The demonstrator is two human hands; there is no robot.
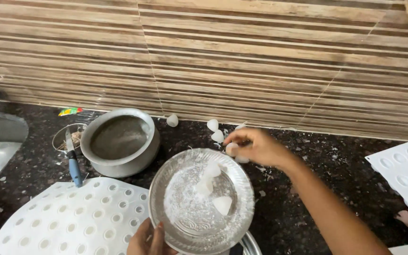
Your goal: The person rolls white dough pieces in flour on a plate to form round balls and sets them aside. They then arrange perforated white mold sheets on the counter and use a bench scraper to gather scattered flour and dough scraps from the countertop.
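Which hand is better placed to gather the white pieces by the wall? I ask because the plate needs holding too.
Probably the right hand: it reaches among the white pieces, while the left hand grips the steel plate by its rim.

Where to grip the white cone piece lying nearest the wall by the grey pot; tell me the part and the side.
Take the white cone piece across its rounded body with two fingers, coming from above and slightly from the front. It lies alone on the dark counter, apart from the grey pot, but the tiled wall stands close behind, so the rear is likely blocked.
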